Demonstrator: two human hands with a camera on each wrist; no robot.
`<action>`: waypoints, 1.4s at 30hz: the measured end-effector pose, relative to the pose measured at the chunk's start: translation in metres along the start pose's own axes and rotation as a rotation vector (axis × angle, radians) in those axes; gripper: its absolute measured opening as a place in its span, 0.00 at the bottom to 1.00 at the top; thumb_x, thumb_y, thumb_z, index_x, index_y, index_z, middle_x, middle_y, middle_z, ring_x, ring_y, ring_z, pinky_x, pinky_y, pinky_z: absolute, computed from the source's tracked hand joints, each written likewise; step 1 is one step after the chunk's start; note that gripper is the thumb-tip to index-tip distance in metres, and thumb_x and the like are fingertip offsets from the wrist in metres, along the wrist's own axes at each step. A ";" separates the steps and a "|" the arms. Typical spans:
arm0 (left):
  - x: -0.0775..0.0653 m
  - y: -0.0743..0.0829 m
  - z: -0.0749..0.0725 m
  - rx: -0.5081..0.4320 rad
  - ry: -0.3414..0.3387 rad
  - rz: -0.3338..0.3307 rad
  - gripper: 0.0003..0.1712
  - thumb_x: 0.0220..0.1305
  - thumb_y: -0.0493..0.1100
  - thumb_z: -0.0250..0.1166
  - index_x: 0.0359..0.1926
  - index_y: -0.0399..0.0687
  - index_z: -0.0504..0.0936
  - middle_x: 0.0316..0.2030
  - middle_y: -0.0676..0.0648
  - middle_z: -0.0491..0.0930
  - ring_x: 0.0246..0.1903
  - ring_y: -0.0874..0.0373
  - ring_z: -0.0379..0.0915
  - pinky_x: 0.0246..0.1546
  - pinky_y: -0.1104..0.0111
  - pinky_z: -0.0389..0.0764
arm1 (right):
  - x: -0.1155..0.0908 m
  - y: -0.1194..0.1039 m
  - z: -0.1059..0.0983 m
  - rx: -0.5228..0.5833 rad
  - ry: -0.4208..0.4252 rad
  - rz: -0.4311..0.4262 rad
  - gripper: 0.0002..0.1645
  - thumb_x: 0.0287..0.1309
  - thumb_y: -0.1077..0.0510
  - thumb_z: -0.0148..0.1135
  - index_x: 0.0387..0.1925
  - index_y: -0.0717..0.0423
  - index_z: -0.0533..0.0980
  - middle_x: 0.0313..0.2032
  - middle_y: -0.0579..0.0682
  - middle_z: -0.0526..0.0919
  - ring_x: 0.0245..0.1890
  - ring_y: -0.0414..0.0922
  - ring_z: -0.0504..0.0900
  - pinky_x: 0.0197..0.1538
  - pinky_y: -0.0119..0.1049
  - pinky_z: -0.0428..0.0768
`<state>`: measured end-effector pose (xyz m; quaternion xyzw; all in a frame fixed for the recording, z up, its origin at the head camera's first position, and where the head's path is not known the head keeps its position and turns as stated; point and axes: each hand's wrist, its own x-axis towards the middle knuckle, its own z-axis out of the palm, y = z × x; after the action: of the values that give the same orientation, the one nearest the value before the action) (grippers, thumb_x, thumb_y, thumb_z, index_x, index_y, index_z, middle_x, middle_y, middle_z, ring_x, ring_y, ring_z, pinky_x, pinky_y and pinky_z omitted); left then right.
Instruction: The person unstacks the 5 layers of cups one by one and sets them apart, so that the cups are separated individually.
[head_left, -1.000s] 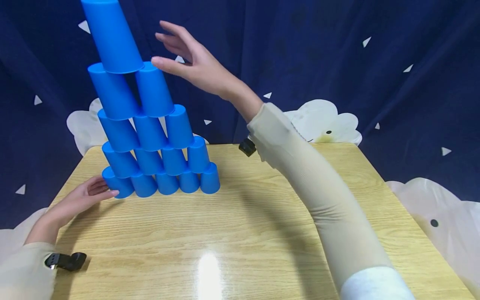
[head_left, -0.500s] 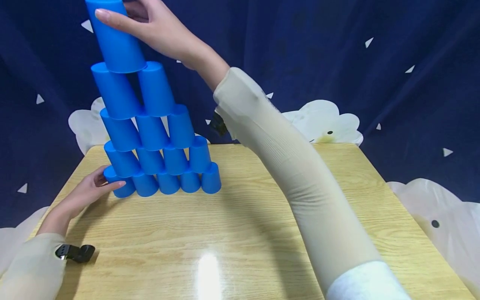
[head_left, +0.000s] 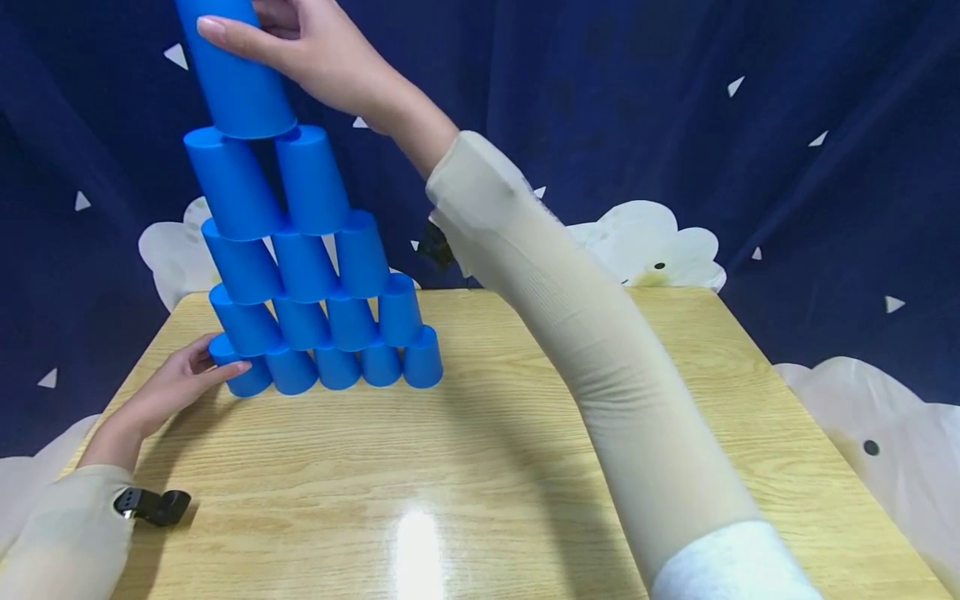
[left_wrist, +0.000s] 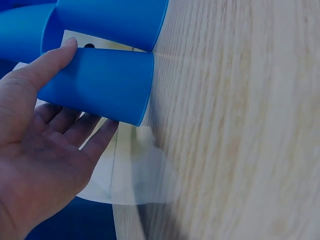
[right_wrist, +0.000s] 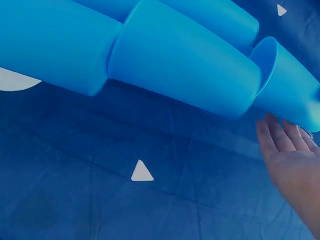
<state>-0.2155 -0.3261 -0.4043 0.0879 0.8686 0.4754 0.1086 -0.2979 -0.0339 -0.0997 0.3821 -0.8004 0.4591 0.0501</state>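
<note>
Blue plastic cups (head_left: 303,267) stand upside down in a stepped pyramid on the left of the table. My right hand (head_left: 330,58) grips the single top cup (head_left: 240,96), thumb across its front and fingers behind, partly hidden. In the right wrist view, that top cup (right_wrist: 295,90) sits tilted, its open rim showing beside the base of a cup (right_wrist: 185,60) in the row below. Down at the bottom row, my left hand (head_left: 180,379) holds the leftmost cup (left_wrist: 100,85) between its thumb and fingers.
The wooden table (head_left: 525,467) extends to the right of the pyramid. Behind it hangs a dark blue curtain (head_left: 600,108) with white triangles and cloud shapes. A black wrist camera (head_left: 153,506) sticks out from the left sleeve.
My right hand has moved left from beside the pyramid and taken hold of the top cup, whose lower rim is now slightly higher. The left hand has moved slightly right at the bottom cup.
</note>
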 end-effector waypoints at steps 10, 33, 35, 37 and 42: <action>0.003 0.000 0.002 0.007 0.007 0.009 0.45 0.74 0.50 0.56 0.75 0.32 0.40 0.68 0.21 0.53 0.65 0.22 0.51 0.58 0.30 0.57 | -0.041 0.016 -0.056 0.034 0.117 -0.096 0.36 0.67 0.61 0.55 0.72 0.63 0.55 0.67 0.50 0.68 0.63 0.36 0.69 0.63 0.22 0.65; -0.004 -0.001 -0.002 0.005 0.021 0.005 0.45 0.74 0.50 0.55 0.76 0.33 0.40 0.68 0.21 0.53 0.64 0.22 0.51 0.58 0.28 0.56 | -0.212 0.189 -0.157 0.059 0.312 0.418 0.31 0.61 0.53 0.67 0.65 0.50 0.70 0.61 0.53 0.74 0.62 0.47 0.73 0.67 0.43 0.67; -0.003 0.000 -0.002 0.006 0.022 0.010 0.44 0.74 0.50 0.55 0.76 0.33 0.41 0.68 0.22 0.53 0.64 0.22 0.52 0.58 0.29 0.56 | -0.232 0.202 -0.165 0.015 0.313 0.482 0.32 0.61 0.51 0.68 0.65 0.50 0.69 0.61 0.52 0.73 0.61 0.46 0.72 0.67 0.43 0.67; -0.003 0.000 -0.001 0.007 0.024 0.014 0.44 0.74 0.49 0.55 0.75 0.33 0.41 0.68 0.22 0.54 0.64 0.22 0.52 0.58 0.29 0.57 | -0.251 0.215 -0.172 -0.024 0.307 0.534 0.33 0.61 0.50 0.68 0.65 0.51 0.68 0.59 0.51 0.73 0.59 0.44 0.72 0.66 0.42 0.68; -0.003 0.000 0.000 0.011 0.030 0.025 0.44 0.74 0.49 0.55 0.75 0.32 0.42 0.67 0.21 0.54 0.64 0.22 0.53 0.58 0.29 0.57 | -0.298 0.247 -0.186 -0.119 0.261 0.637 0.36 0.62 0.51 0.67 0.66 0.60 0.64 0.57 0.53 0.72 0.53 0.38 0.73 0.60 0.37 0.72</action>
<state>-0.2121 -0.3265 -0.4037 0.0921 0.8715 0.4733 0.0892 -0.3012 0.3491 -0.2937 0.0475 -0.8918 0.4491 0.0286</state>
